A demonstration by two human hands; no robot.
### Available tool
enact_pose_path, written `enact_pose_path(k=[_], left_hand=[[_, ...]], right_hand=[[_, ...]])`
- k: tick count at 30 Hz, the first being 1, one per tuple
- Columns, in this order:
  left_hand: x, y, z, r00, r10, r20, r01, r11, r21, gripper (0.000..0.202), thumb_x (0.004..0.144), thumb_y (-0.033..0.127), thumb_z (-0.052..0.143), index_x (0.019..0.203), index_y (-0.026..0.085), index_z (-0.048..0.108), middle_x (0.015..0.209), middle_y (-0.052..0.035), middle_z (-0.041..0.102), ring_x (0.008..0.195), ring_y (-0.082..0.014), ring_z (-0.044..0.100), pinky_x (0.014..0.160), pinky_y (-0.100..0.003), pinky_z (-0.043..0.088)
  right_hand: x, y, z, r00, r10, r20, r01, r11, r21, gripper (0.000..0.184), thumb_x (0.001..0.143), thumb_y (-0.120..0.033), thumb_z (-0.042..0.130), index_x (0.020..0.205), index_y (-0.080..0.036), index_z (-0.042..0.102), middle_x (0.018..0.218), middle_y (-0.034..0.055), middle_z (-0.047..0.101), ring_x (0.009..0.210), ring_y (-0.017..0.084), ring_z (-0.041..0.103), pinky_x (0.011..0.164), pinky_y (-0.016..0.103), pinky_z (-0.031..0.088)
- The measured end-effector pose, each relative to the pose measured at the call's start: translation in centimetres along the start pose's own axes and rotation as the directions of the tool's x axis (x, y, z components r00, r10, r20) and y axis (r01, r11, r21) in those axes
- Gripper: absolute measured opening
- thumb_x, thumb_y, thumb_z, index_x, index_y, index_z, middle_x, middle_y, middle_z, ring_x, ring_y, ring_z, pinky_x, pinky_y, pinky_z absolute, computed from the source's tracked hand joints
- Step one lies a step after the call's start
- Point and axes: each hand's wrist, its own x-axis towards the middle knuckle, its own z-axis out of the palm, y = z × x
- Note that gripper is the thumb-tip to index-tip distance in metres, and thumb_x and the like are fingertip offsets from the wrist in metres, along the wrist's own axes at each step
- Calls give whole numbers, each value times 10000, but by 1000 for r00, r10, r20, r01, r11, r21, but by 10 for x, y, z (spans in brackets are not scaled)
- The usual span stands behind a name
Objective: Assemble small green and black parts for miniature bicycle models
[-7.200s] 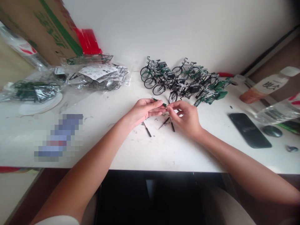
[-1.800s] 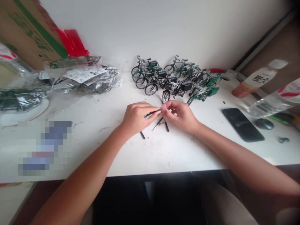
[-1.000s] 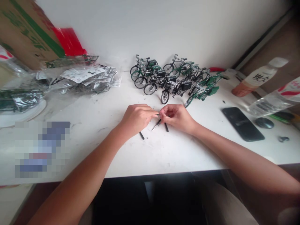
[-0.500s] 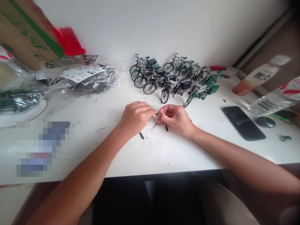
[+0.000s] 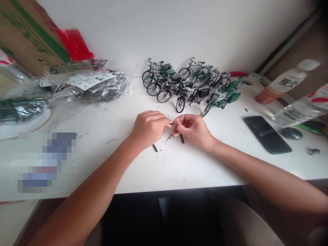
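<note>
My left hand point(image 5: 150, 126) and my right hand point(image 5: 193, 130) meet over the middle of the white table point(image 5: 164, 171). Both are closed in a pinch, fingertips nearly touching around a small dark part that they mostly hide. A thin metal rod, perhaps a screwdriver shaft point(image 5: 168, 138), sticks out below my right fingers; whether they grip it I cannot tell. Short black sticks lie close by, one black stick point(image 5: 155, 148) below my left hand and another dark piece point(image 5: 182, 138) under my right. Just behind my hands stands a black model bicycle point(image 5: 192, 97).
Several black and green model bicycles point(image 5: 164, 80) crowd the back. Plastic bags of parts point(image 5: 94, 85) pile up at left before a cardboard box point(image 5: 28, 34). At right lie a phone point(image 5: 268, 134), a dark round object point(image 5: 291, 133), a brown-drink bottle point(image 5: 284, 82) and a clear bottle point(image 5: 294, 109).
My left fingers have drawn in slightly at the pinch. Otherwise both hands stay in nearly the same place, and the view has shifted very little.
</note>
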Motion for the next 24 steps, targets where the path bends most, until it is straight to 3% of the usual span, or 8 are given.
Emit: enact_pose_path(k=[5, 13, 24], left_hand=[[2, 5, 2, 1000, -6, -7, 6, 999, 40, 185, 1020, 154, 664, 878, 163, 782, 798, -52, 802, 731, -206, 746, 668, -344, 512], [5, 6, -4, 993, 51, -108, -46, 998, 51, 276, 984, 19, 578, 928, 199, 781, 833, -13, 830, 752, -177, 765, 657, -343, 477], [6, 8, -6, 992, 37, -118, -31, 998, 53, 256, 988, 41, 607, 921, 207, 790, 848, -15, 842, 762, -180, 784, 667, -340, 505]], right_hand=[[1, -4, -1, 999, -20, -45, 21, 1000, 21, 482, 840, -624, 873, 895, -176, 703, 782, 51, 783, 674, 162, 775, 660, 274, 675], [-5, -13, 2, 992, -107, -60, 104, 994, -43, 415, 924, -590, 813, 911, -190, 705, 803, 49, 764, 673, 156, 735, 628, 291, 669], [-3, -12, -1, 986, -159, -39, 157, 986, -60, 385, 942, -566, 799, 928, -191, 708, 812, 39, 757, 675, 157, 742, 652, 312, 700]])
